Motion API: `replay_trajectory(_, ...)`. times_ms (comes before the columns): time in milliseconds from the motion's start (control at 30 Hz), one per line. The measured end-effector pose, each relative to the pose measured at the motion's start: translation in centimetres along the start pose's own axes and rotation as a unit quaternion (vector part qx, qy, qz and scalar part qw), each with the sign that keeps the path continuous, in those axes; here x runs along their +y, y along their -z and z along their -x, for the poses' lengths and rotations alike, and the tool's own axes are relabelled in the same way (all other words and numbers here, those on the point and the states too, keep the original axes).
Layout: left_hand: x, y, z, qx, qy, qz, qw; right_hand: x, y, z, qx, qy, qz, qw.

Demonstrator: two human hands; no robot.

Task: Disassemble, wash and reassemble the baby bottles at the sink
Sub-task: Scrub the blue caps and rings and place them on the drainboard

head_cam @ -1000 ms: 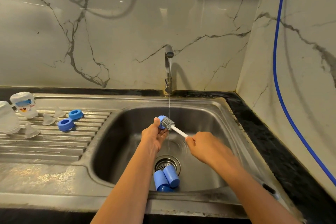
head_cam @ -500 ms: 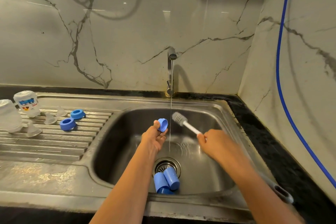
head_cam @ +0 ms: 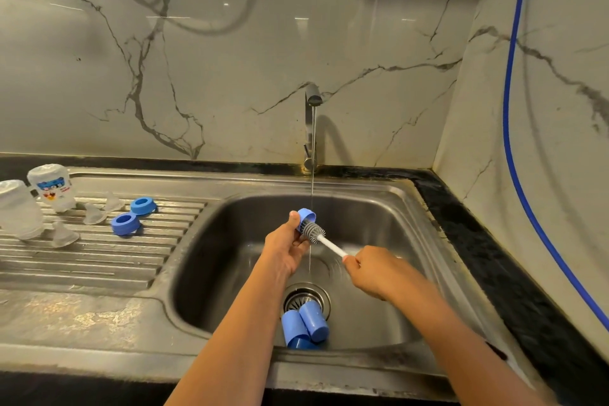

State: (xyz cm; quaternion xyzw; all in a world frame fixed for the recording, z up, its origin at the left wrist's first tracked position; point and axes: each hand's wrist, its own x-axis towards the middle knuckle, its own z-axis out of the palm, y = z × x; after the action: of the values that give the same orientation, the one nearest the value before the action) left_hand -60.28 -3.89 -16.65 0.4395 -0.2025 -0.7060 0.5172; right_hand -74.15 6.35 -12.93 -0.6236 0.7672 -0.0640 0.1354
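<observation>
Left hand (head_cam: 285, 249) tight around a blue collar (head_cam: 306, 217), right hand (head_cam: 372, 269) tight around a brush (head_cam: 314, 232), bristles beside the left thumb.

**Steel sink set in a black bench**

A stainless steel sink unit (head_cam: 230, 359) is set into the black stone bench (head_cam: 487, 241). On its ribbed drainboard (head_cam: 99, 257), toward the left edge, stand two upturned translucent plastic bottles (head_cam: 18, 208), three clear silicone teats (head_cam: 64, 234) and two blue plastic screw rings (head_cam: 125, 223). In the basin (head_cam: 379, 217), blue cylindrical caps (head_cam: 304, 323) lie touching at the drain (head_cam: 306, 293).
</observation>
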Motion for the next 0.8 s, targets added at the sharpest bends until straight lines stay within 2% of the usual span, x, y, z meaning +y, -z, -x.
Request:
replay_trajectory(200, 0.1, 0.0, -0.2, -0.008, 0.004, 0.007, 1.000, -0.1, 1.4, 0.3, 0.000, -0.003, -0.077, 0.997)
replay_trajectory(300, -0.2, -0.4, -0.1, -0.002, -0.001, -0.009, 1.000, 0.2, 1.1, 0.3, -0.014, -0.032, -0.065, 0.997)
replay_trajectory(433, -0.1, 0.1, -0.1, 0.012, 0.007, -0.035, 0.999, 0.1, 0.7, 0.8, -0.058, -0.018, -0.048, 0.997)
replay_trajectory(633, 0.1, 0.0, -0.1, -0.008, 0.022, -0.005, 1.000, 0.5, 1.5, 0.4, -0.052, -0.042, -0.186, 0.980)
replay_trajectory(700, 0.0, -0.1, 0.1, -0.012, 0.022, -0.002, 1.000, 0.5, 1.3, 0.5, -0.059, -0.056, -0.176, 0.981)
replay_trajectory(800, 0.1, 0.1, 0.1, -0.009, 0.023, -0.015, 1.000, 0.2, 0.8, 0.7, -0.078, -0.046, -0.090, 0.992)
